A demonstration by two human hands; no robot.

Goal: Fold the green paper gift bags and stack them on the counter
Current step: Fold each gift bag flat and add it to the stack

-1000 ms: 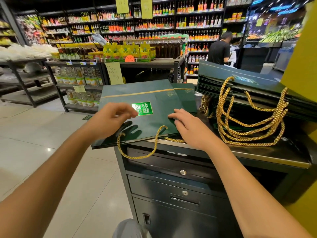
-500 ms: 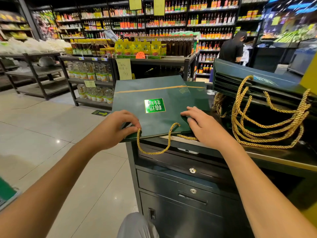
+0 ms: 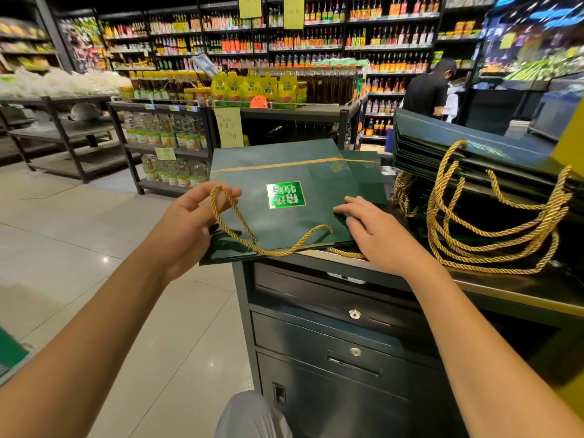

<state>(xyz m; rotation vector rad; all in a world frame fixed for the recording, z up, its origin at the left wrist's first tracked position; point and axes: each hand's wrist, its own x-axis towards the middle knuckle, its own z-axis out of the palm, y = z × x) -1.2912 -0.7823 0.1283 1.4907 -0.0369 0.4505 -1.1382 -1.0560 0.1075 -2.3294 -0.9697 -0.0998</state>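
Counter's [image 3: 521, 289] left edge: one flat dark-green paper gift bag [image 3: 284, 222]; left hand [image 3: 189, 226] pinches its gold rope handle [image 3: 271, 254], newly lifted; right hand [image 3: 376, 235] presses flat, fingers straight.

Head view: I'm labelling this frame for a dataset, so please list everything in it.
Top gift bag: one, dark green with gold stripe and green label, flat on the counter's left end over other bags.
Rope handle: one in hand, gold, looped off that bag's near edge.
Bag stack: one, bags too many to count, dark green with gold handles, counter's right.
Counter: one, dark with gold edge, drawers below.
Drawer locks: two, silver, counter front.
Bottle shelves: several, mixed colours, background.
Person in black top: one, right background.
Left hand: one, pinches the rope handle.
Right hand: one, rests flat on the top gift bag's near right corner.
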